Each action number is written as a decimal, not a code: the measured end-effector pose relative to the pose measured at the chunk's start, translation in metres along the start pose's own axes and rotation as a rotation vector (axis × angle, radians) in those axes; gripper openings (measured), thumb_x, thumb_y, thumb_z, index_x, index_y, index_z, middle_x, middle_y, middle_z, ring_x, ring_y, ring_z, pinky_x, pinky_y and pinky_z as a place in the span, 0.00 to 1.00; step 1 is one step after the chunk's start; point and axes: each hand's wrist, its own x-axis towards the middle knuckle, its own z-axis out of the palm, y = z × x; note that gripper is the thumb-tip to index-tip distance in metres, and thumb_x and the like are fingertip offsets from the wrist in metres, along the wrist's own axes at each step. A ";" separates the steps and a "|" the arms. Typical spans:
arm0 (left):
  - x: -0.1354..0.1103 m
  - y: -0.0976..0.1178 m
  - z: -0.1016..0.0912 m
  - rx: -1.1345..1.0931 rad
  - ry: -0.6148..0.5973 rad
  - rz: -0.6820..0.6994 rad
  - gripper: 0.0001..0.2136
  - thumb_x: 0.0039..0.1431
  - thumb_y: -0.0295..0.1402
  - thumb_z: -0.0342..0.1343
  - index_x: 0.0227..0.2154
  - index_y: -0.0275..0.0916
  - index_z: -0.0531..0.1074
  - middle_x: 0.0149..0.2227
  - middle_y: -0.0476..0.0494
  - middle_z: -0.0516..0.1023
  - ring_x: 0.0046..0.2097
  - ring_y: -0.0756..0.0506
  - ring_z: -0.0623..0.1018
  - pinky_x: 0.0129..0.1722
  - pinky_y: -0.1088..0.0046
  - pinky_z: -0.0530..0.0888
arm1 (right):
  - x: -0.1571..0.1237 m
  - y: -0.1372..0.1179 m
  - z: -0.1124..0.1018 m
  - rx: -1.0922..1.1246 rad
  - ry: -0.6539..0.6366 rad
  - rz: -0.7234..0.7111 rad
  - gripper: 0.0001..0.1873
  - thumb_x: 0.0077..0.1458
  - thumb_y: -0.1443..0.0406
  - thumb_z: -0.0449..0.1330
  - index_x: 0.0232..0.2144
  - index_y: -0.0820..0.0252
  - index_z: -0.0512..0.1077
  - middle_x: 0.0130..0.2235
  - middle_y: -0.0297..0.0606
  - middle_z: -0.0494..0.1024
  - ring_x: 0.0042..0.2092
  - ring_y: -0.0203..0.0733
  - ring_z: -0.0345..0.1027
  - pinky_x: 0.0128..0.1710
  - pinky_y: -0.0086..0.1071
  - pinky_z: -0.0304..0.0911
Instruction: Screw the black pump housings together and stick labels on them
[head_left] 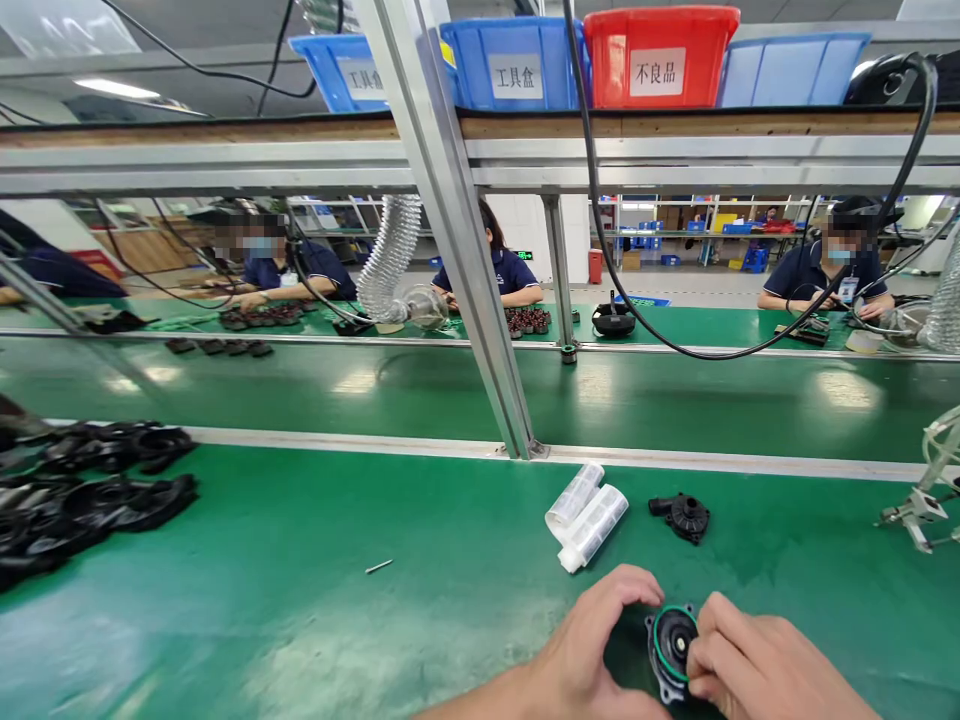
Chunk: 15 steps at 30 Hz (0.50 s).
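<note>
A round black pump cover with metal-looking tabs lies low on the right of the bench. A green sealing ring runs around its face. My left hand curves around the cover's left side, index finger at the top and thumb at the bottom, seeming to steady it. At the right edge my right hand has its fingers pinched together on the ring; the fingertips partly hide that side. Just beyond sits a black pump housing with a side spout. Two rolls of white labels lie left of it.
A small metal pin or screw lies on the green bench. Black moulded parts are piled at left. A metal post rises mid-bench, and a metal fixture stands at right. Co-workers sit across the conveyor.
</note>
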 end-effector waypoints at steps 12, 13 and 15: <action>0.006 0.010 -0.014 0.121 -0.117 -0.030 0.36 0.47 0.56 0.75 0.56 0.42 0.78 0.50 0.31 0.84 0.49 0.34 0.84 0.54 0.59 0.81 | -0.009 0.016 -0.016 0.257 -0.128 0.262 0.23 0.59 0.62 0.72 0.55 0.48 0.71 0.47 0.35 0.77 0.39 0.42 0.79 0.33 0.29 0.72; 0.007 0.010 -0.014 0.116 -0.113 -0.031 0.36 0.47 0.55 0.76 0.56 0.42 0.78 0.50 0.31 0.83 0.49 0.34 0.84 0.53 0.60 0.81 | -0.008 0.015 -0.016 0.255 -0.132 0.264 0.24 0.57 0.64 0.72 0.54 0.49 0.71 0.47 0.35 0.77 0.39 0.42 0.79 0.34 0.29 0.72; 0.006 0.009 -0.014 0.091 -0.105 -0.034 0.36 0.47 0.55 0.76 0.57 0.43 0.78 0.51 0.31 0.83 0.49 0.34 0.84 0.53 0.60 0.82 | -0.005 0.014 -0.016 0.237 -0.146 0.258 0.27 0.54 0.66 0.74 0.54 0.50 0.71 0.47 0.36 0.76 0.39 0.43 0.79 0.34 0.30 0.73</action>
